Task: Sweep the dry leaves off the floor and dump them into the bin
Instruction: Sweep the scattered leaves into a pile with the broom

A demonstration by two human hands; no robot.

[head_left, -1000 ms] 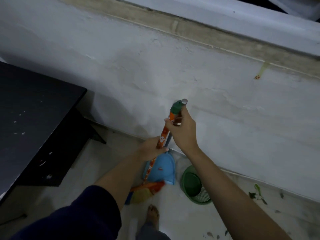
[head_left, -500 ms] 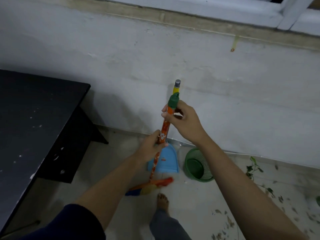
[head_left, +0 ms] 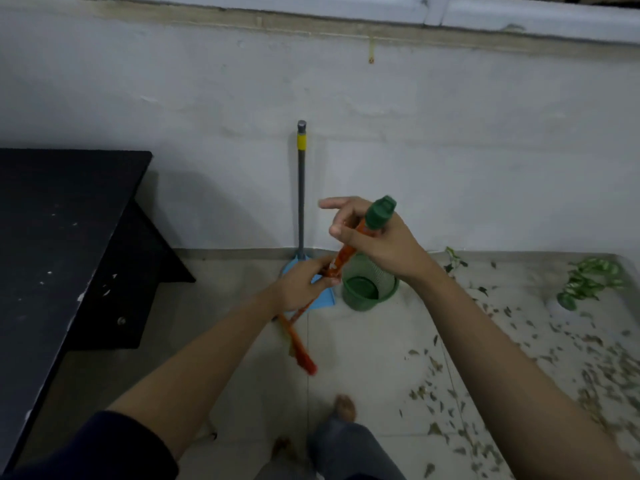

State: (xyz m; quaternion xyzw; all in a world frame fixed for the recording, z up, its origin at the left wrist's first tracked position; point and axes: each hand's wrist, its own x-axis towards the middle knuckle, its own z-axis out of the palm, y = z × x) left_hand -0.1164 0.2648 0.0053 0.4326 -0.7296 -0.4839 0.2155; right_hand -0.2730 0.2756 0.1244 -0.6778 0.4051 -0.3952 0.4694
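I hold an orange broom (head_left: 344, 258) with a green cap on its handle. My right hand (head_left: 375, 237) grips the handle just below the cap, index finger sticking out. Lower on the handle, my left hand (head_left: 303, 285) grips it too. The broom head (head_left: 299, 348) hangs blurred just above the floor. A blue dustpan (head_left: 323, 297) with a grey, yellow-banded handle leans on the wall behind my hands. Beside it stands a green mesh bin (head_left: 369, 289). Dry leaves (head_left: 588, 362) lie scattered over the tiles at the right.
A black table (head_left: 62, 237) fills the left side. The white wall (head_left: 450, 150) runs across the back. A green potted plant (head_left: 585, 282) sits in the right corner. My bare foot (head_left: 344, 408) is on the tiles below the broom.
The broom has come away from the dustpan, which stays leaning on the wall. The broom handle tilted right and its head swung toward me. The view shifted right, showing more leaves.
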